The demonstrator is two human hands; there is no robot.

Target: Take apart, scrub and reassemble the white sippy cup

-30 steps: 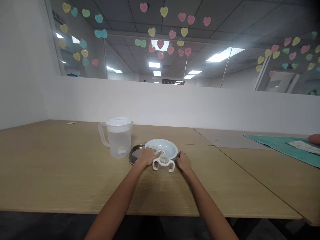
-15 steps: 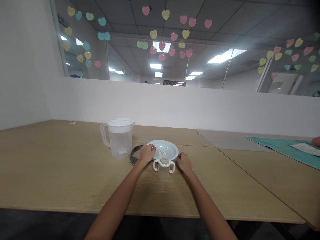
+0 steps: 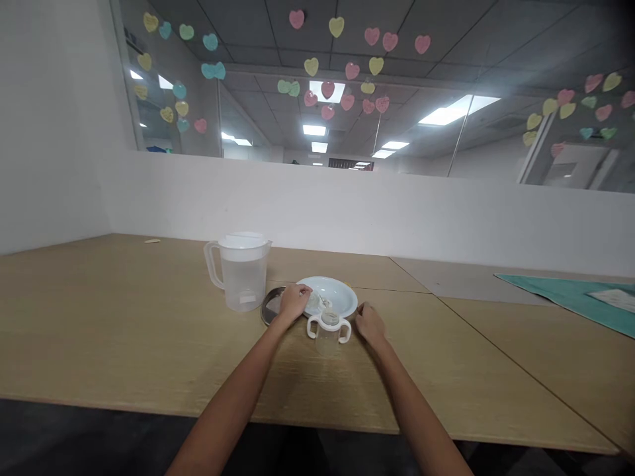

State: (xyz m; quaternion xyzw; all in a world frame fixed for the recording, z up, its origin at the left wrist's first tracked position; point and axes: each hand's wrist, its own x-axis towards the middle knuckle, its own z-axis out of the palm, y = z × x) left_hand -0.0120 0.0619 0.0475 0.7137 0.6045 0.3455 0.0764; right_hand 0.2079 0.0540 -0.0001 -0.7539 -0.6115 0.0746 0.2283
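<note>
My left hand (image 3: 294,303) is closed at the left rim of a white plate (image 3: 342,291). Its fingertips come together beside a small clear, cap-like piece (image 3: 313,303) in the plate; whether they grip it is unclear. Next to that piece is a small white part (image 3: 326,303). In front of the plate stands a clear baby bottle (image 3: 328,340), open at the top, with two white side handles. My right hand (image 3: 370,322) rests just right of the plate with its fingers curled, and what they may hold is hidden. Behind my left hand is a round metal dish (image 3: 270,305), partly covered.
A clear lidded plastic pitcher (image 3: 245,277) stands left of the metal dish. A green cloth (image 3: 570,297) with a pale paper-like sheet (image 3: 615,299) lies on the right. One small flat pale piece (image 3: 152,240) is at the back left of the wooden table (image 3: 124,330).
My view has turned slightly left, so everything sits a little further right. Another person's fingers at the right edge are out of view. Both my hands stay in nearly the same places.
</note>
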